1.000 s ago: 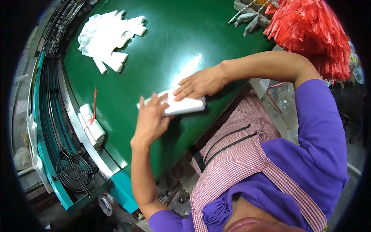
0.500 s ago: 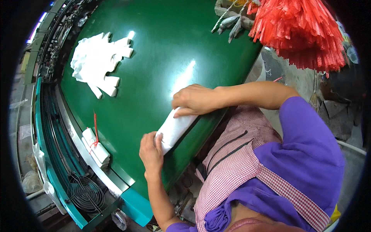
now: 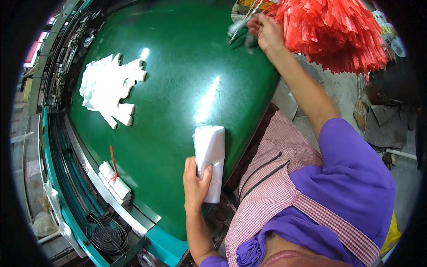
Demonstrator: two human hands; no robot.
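Observation:
My left hand (image 3: 198, 183) is closed round a folded white plastic bag bundle (image 3: 210, 144), thumb on top and fingers along its left side. The bundle lies near the front edge of the green tabletop (image 3: 171, 113). At the far right, my right hand (image 3: 267, 34) is raised beside a hanging bunch of red plastic strips (image 3: 336, 38) and some grey-white cords (image 3: 240, 26). Its fingers are bent and blurred, so whether they grip a strip or cord does not show.
A heap of white plastic bags (image 3: 104, 86) lies at the far left of the tabletop. Nearer, a rolled white bundle (image 3: 114, 180) tied with red strip sits at the left edge. Teal machinery with a round wire guard (image 3: 106, 234) runs along that side.
My right hand has left the white bundle and moved up and away to the red strips. My left hand has shifted right, and the bundle now stands more upright in view.

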